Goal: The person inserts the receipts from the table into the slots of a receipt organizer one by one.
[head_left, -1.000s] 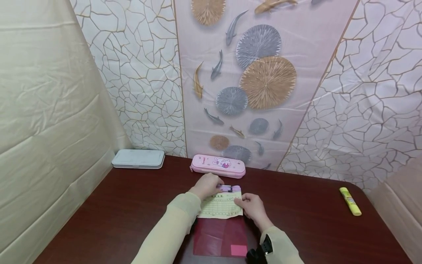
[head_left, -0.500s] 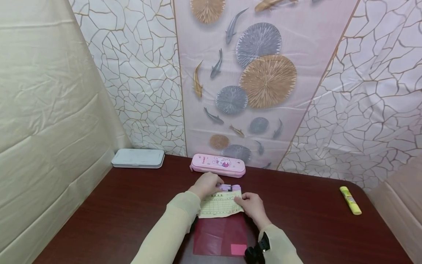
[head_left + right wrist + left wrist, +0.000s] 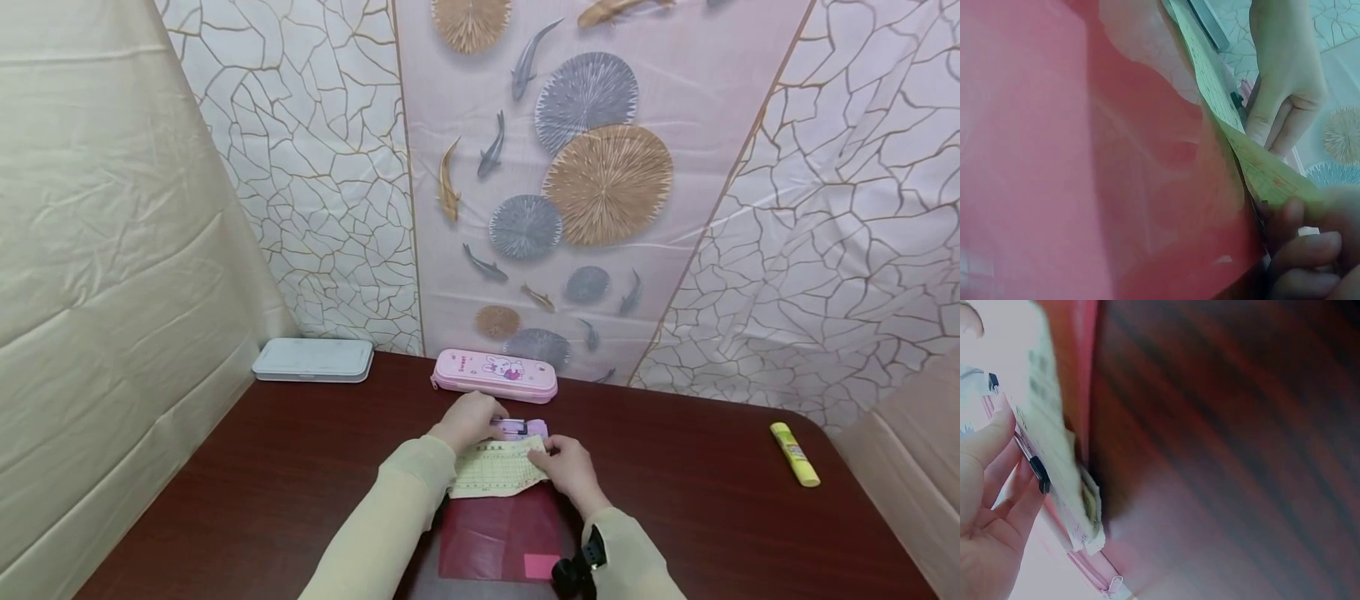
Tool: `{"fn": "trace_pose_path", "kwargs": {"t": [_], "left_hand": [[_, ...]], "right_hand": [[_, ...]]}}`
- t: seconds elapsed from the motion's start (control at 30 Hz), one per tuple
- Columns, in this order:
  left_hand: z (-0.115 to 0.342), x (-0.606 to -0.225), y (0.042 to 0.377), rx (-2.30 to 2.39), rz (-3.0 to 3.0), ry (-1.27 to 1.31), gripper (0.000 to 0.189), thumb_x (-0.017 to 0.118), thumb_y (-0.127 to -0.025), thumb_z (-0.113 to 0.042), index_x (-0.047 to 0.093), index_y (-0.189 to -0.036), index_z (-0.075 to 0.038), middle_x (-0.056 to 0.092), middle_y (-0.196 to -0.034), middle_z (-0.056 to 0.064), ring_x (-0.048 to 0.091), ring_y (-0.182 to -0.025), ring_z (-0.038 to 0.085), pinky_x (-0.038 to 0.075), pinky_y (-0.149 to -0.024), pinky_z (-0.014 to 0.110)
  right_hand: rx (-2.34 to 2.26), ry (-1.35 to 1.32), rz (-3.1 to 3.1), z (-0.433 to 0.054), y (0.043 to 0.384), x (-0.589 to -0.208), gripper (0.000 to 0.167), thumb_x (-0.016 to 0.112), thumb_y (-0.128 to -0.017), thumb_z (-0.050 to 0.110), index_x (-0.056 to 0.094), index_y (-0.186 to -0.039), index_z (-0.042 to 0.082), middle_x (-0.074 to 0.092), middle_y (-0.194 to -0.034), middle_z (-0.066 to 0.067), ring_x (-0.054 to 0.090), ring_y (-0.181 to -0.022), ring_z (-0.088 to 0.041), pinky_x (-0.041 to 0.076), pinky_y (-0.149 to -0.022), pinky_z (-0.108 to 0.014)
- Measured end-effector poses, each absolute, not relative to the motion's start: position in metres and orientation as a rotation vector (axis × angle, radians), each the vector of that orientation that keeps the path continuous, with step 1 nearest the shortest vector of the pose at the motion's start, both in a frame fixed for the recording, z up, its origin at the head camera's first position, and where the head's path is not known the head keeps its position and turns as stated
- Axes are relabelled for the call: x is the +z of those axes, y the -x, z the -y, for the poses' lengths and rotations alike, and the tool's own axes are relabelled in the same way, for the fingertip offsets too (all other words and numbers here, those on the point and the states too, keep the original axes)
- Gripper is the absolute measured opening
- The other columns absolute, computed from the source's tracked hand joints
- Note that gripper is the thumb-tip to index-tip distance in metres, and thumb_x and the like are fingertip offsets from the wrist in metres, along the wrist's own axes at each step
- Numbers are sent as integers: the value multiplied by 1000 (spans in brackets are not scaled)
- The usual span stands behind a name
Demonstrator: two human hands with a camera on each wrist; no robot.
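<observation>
Near the middle of the table is a small purple clipboard [image 3: 537, 428] with a metal clip. My left hand [image 3: 468, 419] holds it at the clip, thumb and fingers about the clip's black-ended bar [image 3: 1039, 474]. A pale yellow printed form [image 3: 495, 468] lies over the board, its top edge by the clip. Whether the clip still grips the paper is hidden. My right hand [image 3: 572, 468] pinches the form's upper right edge, which bends in the right wrist view. Under the form, a translucent red sheet [image 3: 498, 533] with a pink patch extends toward me.
Behind the clipboard sits a pink pencil case [image 3: 495, 376] with a rabbit print. A white flat case [image 3: 313, 360] stands at the back left, and a yellow glue stick [image 3: 795, 455] lies at the right. Patterned cloth [image 3: 345, 192] hangs behind the table.
My right hand has shifted slightly left, drawing the form's upper right corner down and inward. More of the purple board shows beside the clip. My left hand stays at the clip.
</observation>
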State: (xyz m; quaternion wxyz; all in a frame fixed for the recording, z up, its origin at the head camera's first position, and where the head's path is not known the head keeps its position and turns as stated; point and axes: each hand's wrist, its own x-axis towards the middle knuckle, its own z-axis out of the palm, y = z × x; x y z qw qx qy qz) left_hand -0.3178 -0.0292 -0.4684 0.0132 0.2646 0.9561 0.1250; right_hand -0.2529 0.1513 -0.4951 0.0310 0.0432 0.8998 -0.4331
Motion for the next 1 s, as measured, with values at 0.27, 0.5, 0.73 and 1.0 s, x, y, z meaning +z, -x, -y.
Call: {"fn": "trace_pose_path", "kwargs": {"t": [0.27, 0.5, 0.73, 1.0], "left_hand": [[29, -469, 317, 328, -3007, -898, 26, 75, -80, -29, 74, -103, -16, 71, -97, -8, 64, -95, 11, 48, -87, 25], [23, -470, 316, 134, -3067, -1032, 6, 72, -82, -21, 72, -79, -15, 68, -76, -5, 64, -78, 15, 50, -79, 29], [19, -472, 315, -13, -3091, -1114, 22, 70, -75, -9, 58, -59, -18, 60, -62, -6, 60, -69, 17, 51, -75, 31], [19, -473, 313, -23, -3099, -1108, 27, 66, -75, -3, 52, -57, -18, 59, -63, -5, 61, -71, 17, 51, -76, 30]], "right_hand": [[-1152, -124, -2840, -146, 251, -490, 44, 74, -77, 42, 47, -68, 10, 36, -61, 2, 37, -56, -14, 30, -49, -26], [-909, -117, -2922, -135, 247, -482, 52, 74, -72, 55, 61, -82, 5, 53, -66, -3, 46, -60, -17, 37, -52, -32], [-823, -148, -2954, -133, 248, -482, 62, 73, -72, 57, 65, -96, 1, 66, -84, -12, 57, -69, -22, 47, -60, -39], [-771, -238, -2943, -132, 255, -485, 53, 68, -78, 56, 65, -89, 3, 60, -72, -8, 51, -64, -20, 40, -53, -34]]}}
